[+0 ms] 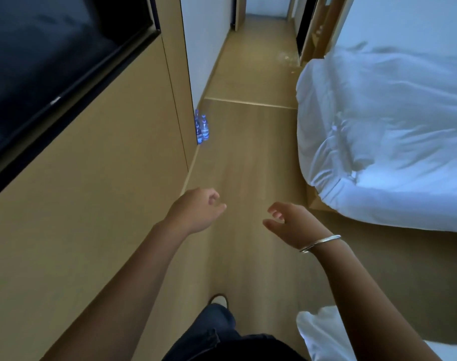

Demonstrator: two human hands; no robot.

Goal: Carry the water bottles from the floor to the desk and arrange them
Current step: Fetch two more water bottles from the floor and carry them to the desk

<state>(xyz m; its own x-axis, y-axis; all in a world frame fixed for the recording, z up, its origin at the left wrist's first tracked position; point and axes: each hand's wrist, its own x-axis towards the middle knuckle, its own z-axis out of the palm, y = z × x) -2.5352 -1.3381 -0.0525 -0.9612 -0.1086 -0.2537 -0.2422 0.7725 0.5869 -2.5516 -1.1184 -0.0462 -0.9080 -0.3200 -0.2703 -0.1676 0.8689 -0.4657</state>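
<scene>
A small cluster of clear water bottles [201, 128] with blue labels stands upright on the wooden floor, tight against the corner of the wood-panelled wall on the left. My left hand [197, 211] and my right hand [291, 225] are held out in front of me, well short of the bottles. Both hands are empty, with the fingers loosely curled and apart. A silver bangle sits on my right wrist. No desk is in view.
A dark TV screen [47, 71] is mounted on the panelled wall at left. A bed with a rumpled white duvet [386, 142] fills the right side. A wooden-floor aisle [248, 157] runs between them into a corridor. My leg and shoe show at the bottom.
</scene>
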